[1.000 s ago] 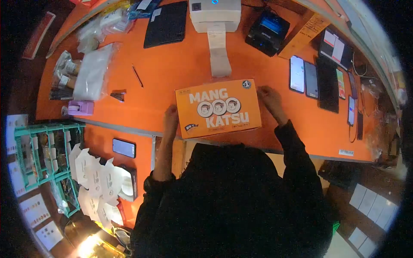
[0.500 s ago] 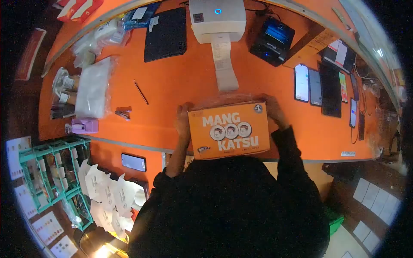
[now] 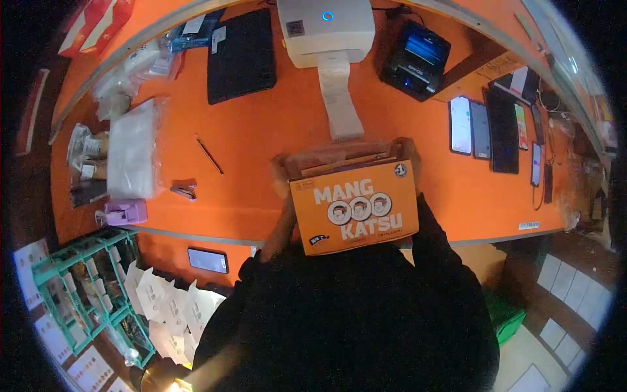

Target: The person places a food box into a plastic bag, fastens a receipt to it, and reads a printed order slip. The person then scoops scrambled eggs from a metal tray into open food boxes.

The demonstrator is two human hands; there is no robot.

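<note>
An orange cardboard box [image 3: 359, 212] printed "MANG KATSU" is held up near my chest at the table's front edge. Its printed face points at me, and a strip of its upper side with what look like flaps shows behind. Something clear and shiny, perhaps plastic, runs along its far edge. My left hand [image 3: 281, 178] is closed on the box's left side, a little blurred. At the right upper corner my right hand [image 3: 406, 150] grips the other side. The box hides most of the fingers. A long receipt strip [image 3: 340, 104] hangs from the white printer [image 3: 326, 32] just beyond.
Clear plastic bags [image 3: 132, 147], a pen [image 3: 209, 155], a stapler [image 3: 184, 189] and a purple tape dispenser [image 3: 126, 212] lie left. A black tablet [image 3: 241, 55] is behind. Right are a small black printer [image 3: 415, 60] and several phones [image 3: 460, 124]. Green racks [image 3: 91, 287] stand lower left.
Between my hands the box has come slightly nearer and lower, tipping so its upper side shows more. Both hands stay on its sides. The view has shifted a little.
</note>
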